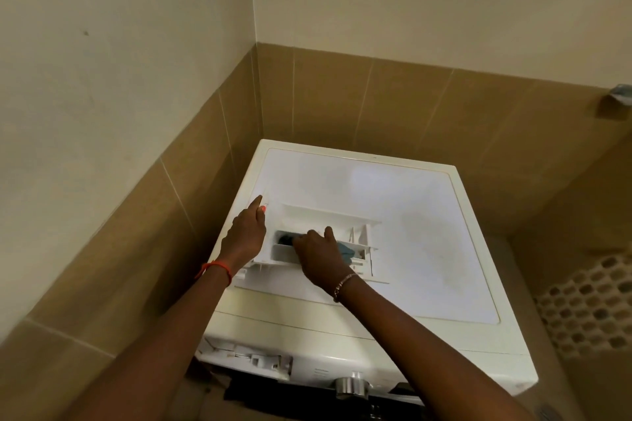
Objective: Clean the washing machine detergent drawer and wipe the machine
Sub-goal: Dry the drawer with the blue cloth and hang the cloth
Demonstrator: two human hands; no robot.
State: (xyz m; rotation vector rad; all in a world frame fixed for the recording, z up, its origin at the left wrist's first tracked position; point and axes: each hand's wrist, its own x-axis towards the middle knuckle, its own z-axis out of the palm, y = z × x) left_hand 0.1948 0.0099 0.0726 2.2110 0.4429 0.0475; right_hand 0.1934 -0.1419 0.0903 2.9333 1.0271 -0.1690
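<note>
While atop washer, drawer under hand.

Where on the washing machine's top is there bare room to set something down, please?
The washing machine top is bare on its right half, between the detergent drawer and the right edge, and in the strip behind the drawer. Front-left is crowded: drawer, left hand, right hand, cloth.

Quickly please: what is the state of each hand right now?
Left hand: holds the detergent drawer at its left edge.
Right hand: grips a blue cloth, pressing it into the drawer.
</note>
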